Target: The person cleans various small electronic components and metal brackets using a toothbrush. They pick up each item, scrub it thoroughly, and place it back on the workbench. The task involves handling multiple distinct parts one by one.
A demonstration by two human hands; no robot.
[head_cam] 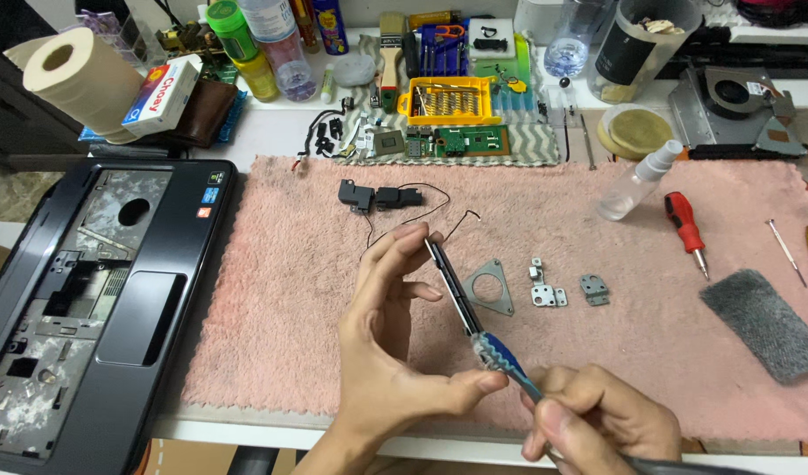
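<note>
Left hand (391, 352) pinches a thin dark metal strip (452, 286) by its ends: fingertip on the far end, thumb near the close end. Strip's long axis runs from upper left, away from the body, down to lower right; it is held clear above the pink towel (272, 317). Right hand (597, 422) is clenched around a toothbrush (502, 354) with a blue and clear head, whose bristle end touches the strip's near end, just beside the left thumb. Brush handle continues the strip's line down-right, so both hands meet at one point.

Towel: fluffy, soft pile. On it, just right of the strip: flat grey triangular plate with a round hole (490, 286), two small metal brackets (546, 288). Farther off: small black speakers with thin wires (369, 195), clear spray bottle (637, 183), red screwdriver (685, 230), grey scouring pad (764, 321). Stripped black laptop shell (87, 308) lies on the tabletop, well to the left.
</note>
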